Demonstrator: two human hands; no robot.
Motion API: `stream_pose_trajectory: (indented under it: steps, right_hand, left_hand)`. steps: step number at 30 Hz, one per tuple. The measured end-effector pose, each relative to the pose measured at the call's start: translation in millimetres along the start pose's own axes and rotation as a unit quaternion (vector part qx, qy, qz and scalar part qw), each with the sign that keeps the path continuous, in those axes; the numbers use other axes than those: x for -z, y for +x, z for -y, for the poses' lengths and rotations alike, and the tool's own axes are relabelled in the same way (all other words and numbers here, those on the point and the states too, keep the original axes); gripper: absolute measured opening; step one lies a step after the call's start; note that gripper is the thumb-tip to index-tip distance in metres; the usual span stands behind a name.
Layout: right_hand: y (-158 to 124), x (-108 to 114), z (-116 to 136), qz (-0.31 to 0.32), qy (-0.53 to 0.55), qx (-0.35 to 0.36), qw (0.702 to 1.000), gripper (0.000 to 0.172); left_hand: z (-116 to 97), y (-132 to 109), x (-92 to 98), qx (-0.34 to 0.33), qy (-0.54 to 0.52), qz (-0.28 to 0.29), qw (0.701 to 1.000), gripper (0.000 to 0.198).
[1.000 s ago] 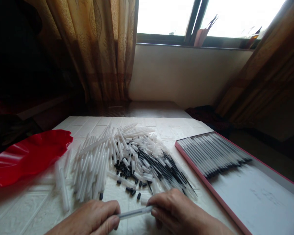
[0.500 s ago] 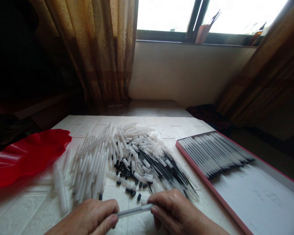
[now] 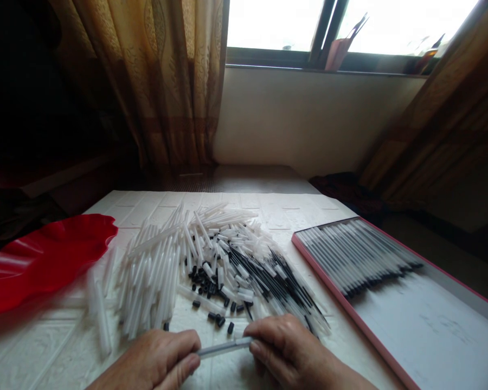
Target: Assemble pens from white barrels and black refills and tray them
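Observation:
A translucent pen (image 3: 223, 348) with a dark refill inside spans the gap between my two hands, low in the head view. My left hand (image 3: 162, 357) is closed around its left end, and my right hand (image 3: 288, 346) pinches the right end; both ends are hidden by fingers. Just beyond lie small black plugs (image 3: 217, 318), white pen caps (image 3: 244, 295) and a fan of black ink refills (image 3: 284, 287). Clear pen barrels (image 3: 150, 287) are heaped beyond my left hand.
A red wavy-edged tray (image 3: 52, 260) sits at the left. On the right, a pink-rimmed box (image 3: 350, 317) holds a row of assembled pens (image 3: 353, 254). Everything rests on a white brick-patterned table cover (image 3: 309, 206). Behind are curtains (image 3: 179, 81) and a window.
My left hand has shifted slightly to the right along the pen. The right hand has barely moved, and the piles look the same.

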State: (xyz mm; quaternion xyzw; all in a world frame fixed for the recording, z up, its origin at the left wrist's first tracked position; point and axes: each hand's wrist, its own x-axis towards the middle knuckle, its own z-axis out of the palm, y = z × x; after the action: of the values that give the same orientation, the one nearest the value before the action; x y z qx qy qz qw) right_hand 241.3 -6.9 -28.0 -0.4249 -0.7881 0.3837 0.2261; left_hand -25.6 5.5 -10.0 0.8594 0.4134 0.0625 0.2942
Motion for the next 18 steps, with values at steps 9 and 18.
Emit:
stream_pose_trajectory:
  steps: [9,18]
  right_hand:
    - [-1,1,4,0.008,0.015,-0.017,1.0,0.022]
    - [0,6,11,0.0,0.069,-0.033,0.997,0.021]
  left_hand:
    - [0,3,-0.5,0.011,-0.008,0.022,1.0,0.043]
    - [-4,5,2.8,0.044,-0.042,0.045,0.997,0.041]
